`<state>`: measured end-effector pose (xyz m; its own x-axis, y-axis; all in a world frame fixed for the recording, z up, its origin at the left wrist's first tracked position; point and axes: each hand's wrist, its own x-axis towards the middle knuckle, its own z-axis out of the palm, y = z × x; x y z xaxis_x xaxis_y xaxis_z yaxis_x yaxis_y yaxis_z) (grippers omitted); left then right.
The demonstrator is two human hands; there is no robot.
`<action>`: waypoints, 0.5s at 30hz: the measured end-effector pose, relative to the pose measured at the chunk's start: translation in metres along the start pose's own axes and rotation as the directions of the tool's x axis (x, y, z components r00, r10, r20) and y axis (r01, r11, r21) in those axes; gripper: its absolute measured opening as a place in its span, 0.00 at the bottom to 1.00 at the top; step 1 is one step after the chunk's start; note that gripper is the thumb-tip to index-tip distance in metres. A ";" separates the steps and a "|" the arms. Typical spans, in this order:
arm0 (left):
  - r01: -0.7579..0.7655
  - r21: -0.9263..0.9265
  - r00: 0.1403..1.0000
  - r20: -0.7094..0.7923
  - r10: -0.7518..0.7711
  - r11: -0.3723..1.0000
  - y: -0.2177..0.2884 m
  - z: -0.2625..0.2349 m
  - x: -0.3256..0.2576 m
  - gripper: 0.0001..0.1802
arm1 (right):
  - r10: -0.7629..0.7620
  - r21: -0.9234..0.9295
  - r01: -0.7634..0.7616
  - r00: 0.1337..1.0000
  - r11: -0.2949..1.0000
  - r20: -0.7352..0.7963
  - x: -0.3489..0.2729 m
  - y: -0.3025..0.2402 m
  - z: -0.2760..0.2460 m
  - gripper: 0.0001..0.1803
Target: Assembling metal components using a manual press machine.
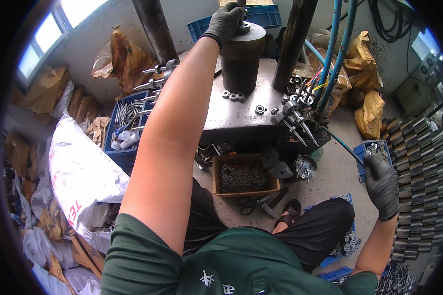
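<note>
My left hand (224, 23), in a dark grey glove, reaches to the top of a thick steel cylinder (240, 64). Its fingers are closed round an upright metal shaft (241, 6), with a dark ring (243, 28) at the shaft's foot on the cylinder. Off to the right, my gloved right hand (381, 186) grips the end of a long thin lever (344, 146) that runs out from the machine. Several small bearings (233, 96) and a single one (260, 109) lie on the steel machine table (226, 115). Shafts with discs (293, 114) rest on its right corner.
Two dark pillars (155, 29) (293, 39) flank the cylinder. A blue crate (114, 147) holds metal pins at the left. Below the table stands a wooden box (246, 189) of rings. Blue hoses (337, 49) hang at the right, near stacked metal parts (423, 182).
</note>
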<state>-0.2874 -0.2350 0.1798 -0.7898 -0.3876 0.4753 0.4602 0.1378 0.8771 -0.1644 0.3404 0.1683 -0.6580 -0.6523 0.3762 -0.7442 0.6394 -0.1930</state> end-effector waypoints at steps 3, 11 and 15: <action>0.087 -0.028 0.996 -0.004 -0.087 0.996 0.023 0.030 -0.025 0.15 | -0.106 -0.109 0.079 0.959 0.991 -0.263 0.048 0.016 -0.010 0.13; -0.065 0.224 0.998 -0.011 0.069 0.972 0.009 0.001 -0.010 0.17 | -0.085 -0.218 -0.025 0.871 0.976 -0.484 0.186 0.044 -0.017 0.10; -0.052 0.111 0.999 -0.004 0.053 0.992 0.015 0.023 -0.020 0.14 | -0.081 -0.331 -0.078 0.894 0.941 -0.440 0.213 0.063 -0.020 0.13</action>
<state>-0.2736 -0.2044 0.1852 -0.7626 -0.3836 0.5208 0.4528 0.2585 0.8533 -0.3492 0.2504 0.2544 -0.4776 -0.4558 0.7511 -0.6110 0.7867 0.0888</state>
